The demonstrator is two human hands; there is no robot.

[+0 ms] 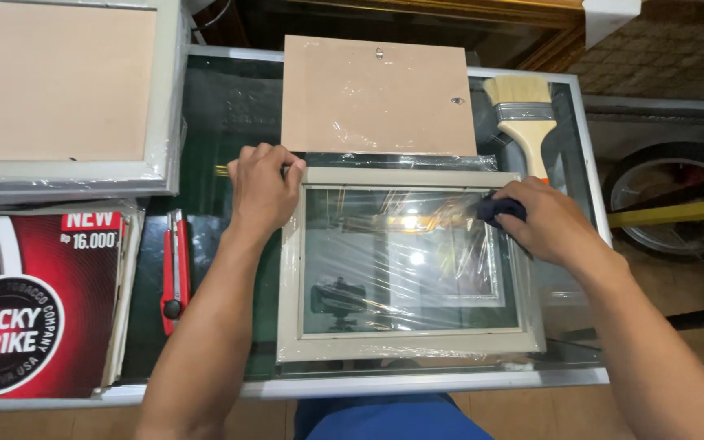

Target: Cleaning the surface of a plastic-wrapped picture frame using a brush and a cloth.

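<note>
A pale picture frame (405,344) with a glass pane, partly wrapped in clear plastic film, lies flat on a glass-topped table (230,114). My left hand (262,189) presses down on the frame's far left corner, fingers curled over the edge. My right hand (543,222) rests at the frame's far right corner and pinches a small dark cloth (499,208) against the glass. A brown backing board (378,96) lies just beyond the frame.
A wide paintbrush (525,114) lies at the table's far right. A red utility knife (176,269) lies left of the frame. A larger frame, back side up (67,90), and a red printed poster (38,310) sit at the left. A wheel (670,204) stands beyond the right edge.
</note>
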